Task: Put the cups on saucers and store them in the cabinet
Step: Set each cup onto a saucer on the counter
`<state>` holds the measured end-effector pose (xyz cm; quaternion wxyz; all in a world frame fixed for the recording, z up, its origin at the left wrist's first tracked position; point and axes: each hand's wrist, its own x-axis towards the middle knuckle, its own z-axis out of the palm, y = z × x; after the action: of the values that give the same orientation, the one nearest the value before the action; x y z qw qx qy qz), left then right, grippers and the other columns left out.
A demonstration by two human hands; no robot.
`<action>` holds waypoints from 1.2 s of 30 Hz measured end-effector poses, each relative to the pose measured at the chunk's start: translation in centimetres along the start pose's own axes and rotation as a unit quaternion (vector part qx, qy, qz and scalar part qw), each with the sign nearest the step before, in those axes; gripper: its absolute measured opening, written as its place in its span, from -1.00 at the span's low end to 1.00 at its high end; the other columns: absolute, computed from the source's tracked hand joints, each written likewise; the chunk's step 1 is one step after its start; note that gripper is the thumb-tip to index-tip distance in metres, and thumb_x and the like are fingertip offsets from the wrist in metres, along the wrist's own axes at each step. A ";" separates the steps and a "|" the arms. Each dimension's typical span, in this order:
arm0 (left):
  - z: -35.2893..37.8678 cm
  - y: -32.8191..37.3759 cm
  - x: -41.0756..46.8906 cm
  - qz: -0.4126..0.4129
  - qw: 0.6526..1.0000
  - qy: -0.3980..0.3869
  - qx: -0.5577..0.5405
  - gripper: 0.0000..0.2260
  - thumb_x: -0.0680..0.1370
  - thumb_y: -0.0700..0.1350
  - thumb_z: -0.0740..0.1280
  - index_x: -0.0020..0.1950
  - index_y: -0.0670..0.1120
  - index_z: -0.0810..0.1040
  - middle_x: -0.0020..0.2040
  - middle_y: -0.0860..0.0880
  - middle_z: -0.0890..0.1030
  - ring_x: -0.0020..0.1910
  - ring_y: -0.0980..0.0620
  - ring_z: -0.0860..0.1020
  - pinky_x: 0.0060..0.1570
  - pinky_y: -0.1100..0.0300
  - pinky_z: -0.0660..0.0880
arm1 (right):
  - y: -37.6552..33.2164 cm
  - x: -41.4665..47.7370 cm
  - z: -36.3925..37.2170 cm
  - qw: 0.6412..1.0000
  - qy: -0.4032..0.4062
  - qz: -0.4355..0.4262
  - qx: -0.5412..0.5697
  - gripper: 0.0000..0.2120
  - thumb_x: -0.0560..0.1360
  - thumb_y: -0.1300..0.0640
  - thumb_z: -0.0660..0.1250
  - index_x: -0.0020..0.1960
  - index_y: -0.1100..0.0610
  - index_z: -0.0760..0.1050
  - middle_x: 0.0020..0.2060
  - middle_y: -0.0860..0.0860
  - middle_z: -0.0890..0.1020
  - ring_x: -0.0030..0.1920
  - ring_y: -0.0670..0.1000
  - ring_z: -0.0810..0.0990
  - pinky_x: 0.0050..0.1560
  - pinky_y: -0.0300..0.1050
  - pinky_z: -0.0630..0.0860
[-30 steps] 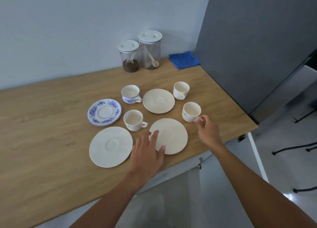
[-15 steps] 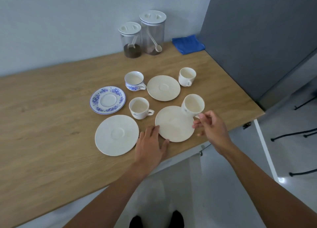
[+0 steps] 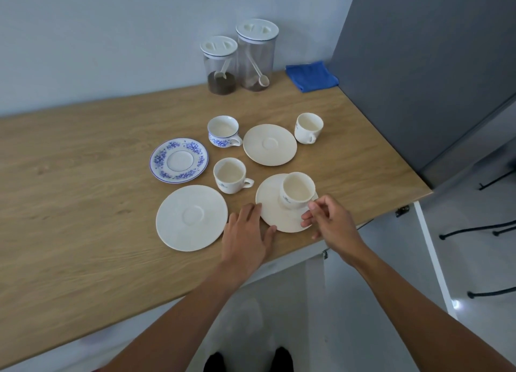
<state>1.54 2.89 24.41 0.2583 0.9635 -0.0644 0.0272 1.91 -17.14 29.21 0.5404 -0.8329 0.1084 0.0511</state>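
Cream cup (image 3: 297, 190), smooth glazed, round, tilted over near cream saucer (image 3: 275, 213); right hand (image 3: 332, 223) pinches its handle, fingers closed on it. Left hand (image 3: 247, 239) flat, fingers spread, fingertips touching saucer's left rim. Wooden counter (image 3: 83, 204), visible grain. Blue-flowered saucer (image 3: 179, 160) and matching cup (image 3: 223, 131) apart. Two clear lidded jars (image 3: 240, 61) by wall.

Pale wall (image 3: 111, 36) — wooden counter (image 3: 83, 218), glossy white floor (image 3: 474, 260).
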 end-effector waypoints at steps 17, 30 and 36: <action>-4.3 -3.8 -1.8 -0.026 0.992 0.112 -0.045 -0.66 0.52 0.08 0.29 0.26 0.04 0.41 0.24 -0.01 0.46 0.12 -0.06 0.47 -0.08 0.03 0.52 | -0.9 0.3 0.4 0.995 0.011 0.033 -0.098 -0.50 0.54 -0.28 0.23 0.29 0.04 0.32 0.06 -0.07 0.61 0.00 -0.06 0.63 -0.15 -0.09 0.56; -10.4 -14.2 -1.3 -0.177 0.979 0.095 -0.019 -0.64 0.51 0.05 0.31 0.29 0.03 0.45 0.19 -0.06 0.44 0.16 -0.15 0.49 0.02 -0.07 0.52 | -9.1 5.2 7.5 0.814 -0.046 -0.223 -0.535 -0.73 0.58 -0.19 0.20 0.08 -0.10 0.60 0.04 -0.05 0.54 0.13 0.07 0.42 0.10 0.08 0.32; -11.2 -15.4 -1.1 -0.213 0.976 0.048 -0.014 -0.71 0.50 0.01 0.34 0.18 -0.05 0.56 0.07 -0.07 0.62 0.11 -0.16 0.53 0.12 -0.06 0.47 | -10.0 7.2 9.2 0.822 -0.082 -0.166 -0.539 -0.60 0.61 -0.16 0.19 -0.34 -0.02 0.37 -0.28 -0.08 0.50 0.00 0.06 0.48 0.09 0.10 0.31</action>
<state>2.38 21.84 26.34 0.2746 0.9489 0.1543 0.0170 11.51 -5.77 32.90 0.0128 -0.9895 -0.1207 0.0786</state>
